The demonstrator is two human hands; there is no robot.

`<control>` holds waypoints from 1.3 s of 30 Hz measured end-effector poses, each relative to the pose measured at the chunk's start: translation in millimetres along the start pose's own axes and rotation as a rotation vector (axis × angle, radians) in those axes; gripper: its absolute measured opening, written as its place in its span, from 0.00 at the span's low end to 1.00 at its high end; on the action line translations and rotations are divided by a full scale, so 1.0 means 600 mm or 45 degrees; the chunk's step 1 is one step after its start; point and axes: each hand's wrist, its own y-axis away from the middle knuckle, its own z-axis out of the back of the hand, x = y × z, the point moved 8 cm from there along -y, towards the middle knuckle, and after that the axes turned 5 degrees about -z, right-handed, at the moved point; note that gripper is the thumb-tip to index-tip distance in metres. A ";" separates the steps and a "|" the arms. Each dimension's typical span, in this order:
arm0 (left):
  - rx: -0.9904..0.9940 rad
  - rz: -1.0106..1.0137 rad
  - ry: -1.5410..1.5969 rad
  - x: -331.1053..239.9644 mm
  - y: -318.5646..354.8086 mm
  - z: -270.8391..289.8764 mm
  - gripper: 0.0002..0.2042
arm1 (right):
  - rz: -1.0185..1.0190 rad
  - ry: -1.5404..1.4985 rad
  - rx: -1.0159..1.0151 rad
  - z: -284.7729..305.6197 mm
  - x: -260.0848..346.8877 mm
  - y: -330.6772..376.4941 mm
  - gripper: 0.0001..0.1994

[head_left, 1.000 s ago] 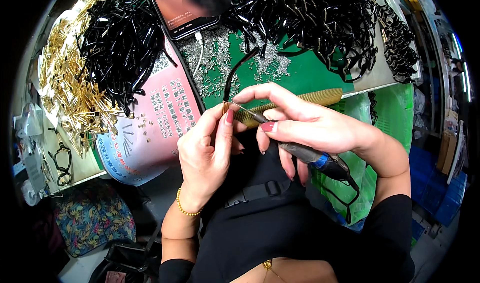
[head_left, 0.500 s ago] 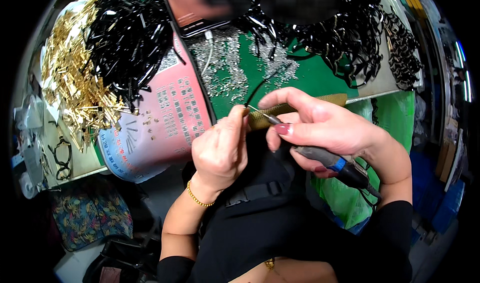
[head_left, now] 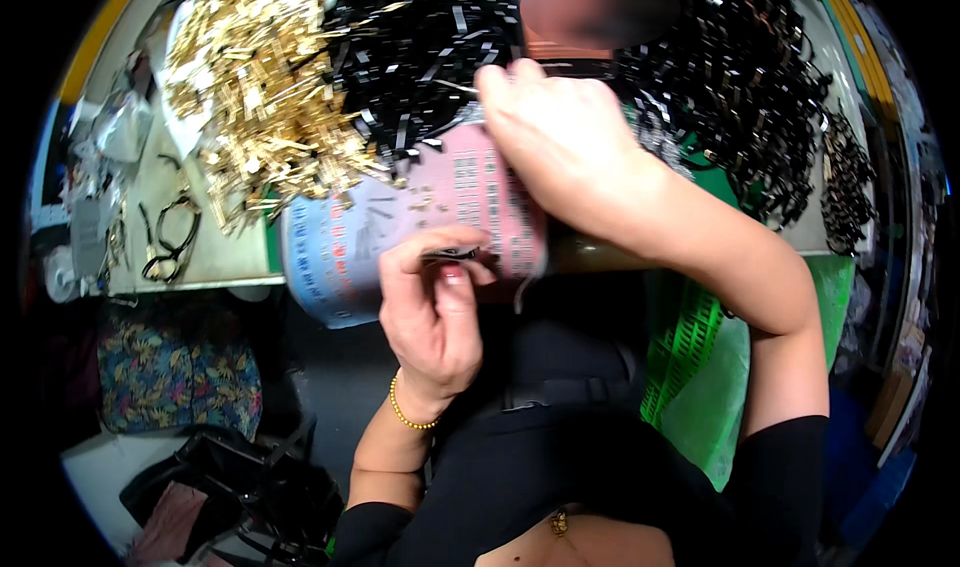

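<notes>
My left hand is raised at the near edge of the table, thumb and fingers closed on a small dark piece with a shiny edge, too small to name. My right hand reaches forward across the pink and blue printed sheet to the pile of glossy black strips. Its fingers are bent together at that pile, beside a thin shiny sliver. They are blurred, and whatever they grip is hidden. A heap of thin gold metal pieces lies left of the black pile.
A phone stands at the back, behind my right hand. Small silver bits show past my wrist. Black curved pieces cover the right side. Black eyeglass frames lie at far left. A green plastic bag hangs at the right edge.
The pen-shaped powered driver has left my right hand and is out of view. That hand has moved forward and left to the black pile. My left hand has turned palm-up; the view has shifted left.
</notes>
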 end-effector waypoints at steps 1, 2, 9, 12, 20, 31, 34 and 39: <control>-0.111 -0.081 -0.115 0.000 -0.006 0.035 0.09 | 0.083 -0.028 -0.017 -0.001 0.006 0.001 0.11; -0.177 -0.161 -0.388 -0.002 -0.015 0.077 0.10 | 0.119 -0.035 -0.004 -0.002 0.006 0.004 0.11; -0.212 0.053 -1.105 0.000 -0.087 0.200 0.09 | 0.104 -0.543 -0.125 0.058 -0.018 0.043 0.16; -0.096 0.035 -1.445 0.006 -0.093 0.145 0.11 | -0.401 -1.069 0.408 0.038 -0.044 0.049 0.09; -0.108 0.120 -1.341 0.001 -0.091 0.140 0.08 | -0.703 -1.127 0.294 0.078 -0.094 0.168 0.11; 0.543 -0.061 -0.417 -0.054 -0.017 -0.116 0.04 | -0.853 -2.190 -0.117 0.052 -0.112 0.266 0.08; 0.622 -0.072 -0.226 -0.041 0.014 -0.170 0.04 | -0.866 -2.175 -0.098 0.037 -0.109 0.280 0.08; 0.626 0.011 -0.251 -0.022 0.024 -0.170 0.05 | -0.989 -2.210 -0.148 0.031 -0.123 0.299 0.09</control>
